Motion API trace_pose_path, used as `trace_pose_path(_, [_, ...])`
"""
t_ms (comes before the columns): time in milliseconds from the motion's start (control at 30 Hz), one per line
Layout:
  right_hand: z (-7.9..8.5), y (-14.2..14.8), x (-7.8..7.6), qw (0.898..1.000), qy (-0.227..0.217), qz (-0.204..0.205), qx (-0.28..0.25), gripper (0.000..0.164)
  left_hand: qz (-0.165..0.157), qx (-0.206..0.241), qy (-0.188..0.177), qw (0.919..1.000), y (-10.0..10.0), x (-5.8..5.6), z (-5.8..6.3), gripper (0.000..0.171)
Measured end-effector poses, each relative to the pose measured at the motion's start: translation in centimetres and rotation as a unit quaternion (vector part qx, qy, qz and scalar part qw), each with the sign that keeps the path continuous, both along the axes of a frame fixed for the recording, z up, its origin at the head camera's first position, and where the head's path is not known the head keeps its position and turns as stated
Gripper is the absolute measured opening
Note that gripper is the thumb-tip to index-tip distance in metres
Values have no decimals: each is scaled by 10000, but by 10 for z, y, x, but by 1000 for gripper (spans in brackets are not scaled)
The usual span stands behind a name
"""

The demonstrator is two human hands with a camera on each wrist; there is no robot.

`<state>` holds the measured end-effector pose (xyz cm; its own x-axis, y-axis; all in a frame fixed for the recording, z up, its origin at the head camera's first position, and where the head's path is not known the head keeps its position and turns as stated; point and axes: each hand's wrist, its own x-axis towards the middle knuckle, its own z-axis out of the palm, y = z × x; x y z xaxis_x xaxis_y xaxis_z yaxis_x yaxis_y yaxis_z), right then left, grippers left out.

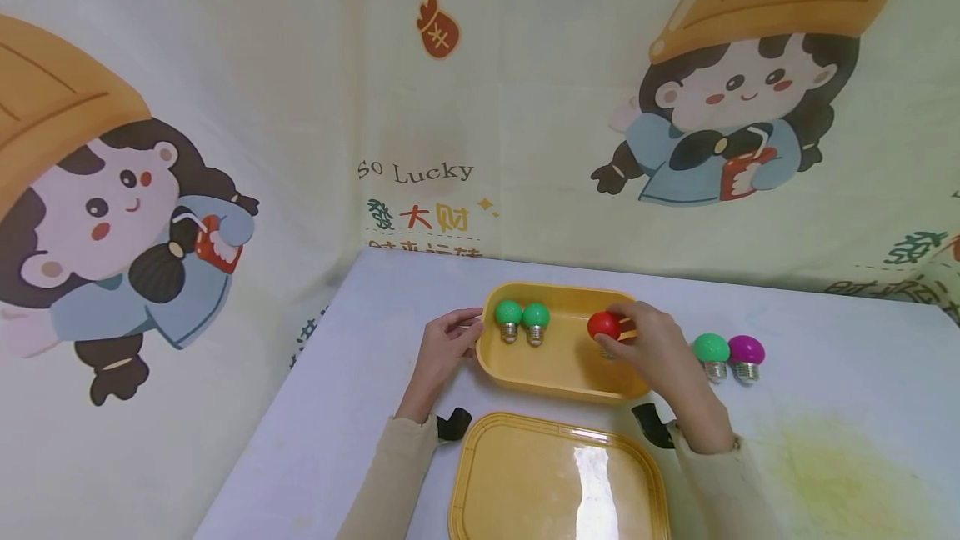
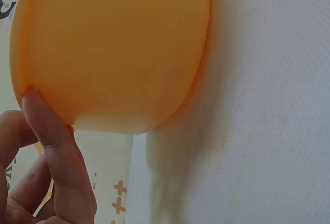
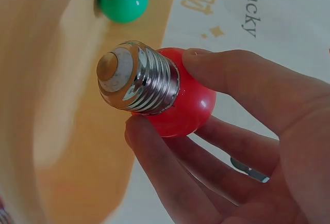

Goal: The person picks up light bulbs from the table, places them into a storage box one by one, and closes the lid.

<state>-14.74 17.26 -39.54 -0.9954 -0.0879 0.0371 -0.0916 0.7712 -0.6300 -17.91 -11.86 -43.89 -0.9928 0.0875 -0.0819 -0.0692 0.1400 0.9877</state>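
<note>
My right hand pinches a red light bulb between thumb and fingers, over the right part of a yellow plastic box. The right wrist view shows the bulb's silver screw base turned towards the camera, the fingertips around the red globe. At the box's left end, my left hand rests its fingertips against the outer wall. Inside the box, two green bulbs lie side by side at the left, bases towards me.
Right of the box, another green bulb and a magenta bulb lie together on the white table. A yellow lid or tray lies in front of the box. Printed cloth hangs behind and at the left.
</note>
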Motion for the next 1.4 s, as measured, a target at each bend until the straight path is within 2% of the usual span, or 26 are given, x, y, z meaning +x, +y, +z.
trace_pose_path(133, [-4, -5, -6, 10000, 6, 26, -55, 45, -4, -93, -64, 9999, -1, -2, -2, 33])
trace_pose_path(333, [-9, -12, -13, 9999, 4, 111, -47, 43, 100, -86, -92, 9999, -3, -15, -29, 33])
trace_pose_path(400, [-9, -15, -16, 9999, 22, 148, -43, 42, 135, -53, -40, 9999, -4, -16, -33, 34])
trace_pose_path(700, [-5, -25, -27, 9996, -130, 188, 158, 40, 148, -15, 82, 9999, -3, -14, -32, 31])
trace_pose_path(1100, [-11, -34, -46, 9968, -363, 213, 684, 36, 154, 29, 42, 9999, -3, -14, -33, 29])
trace_pose_path(1400, [-10, -41, -54, 9944, -738, 322, 684, 33, 134, 85, 34, 9999, -3, -14, -33, 30])
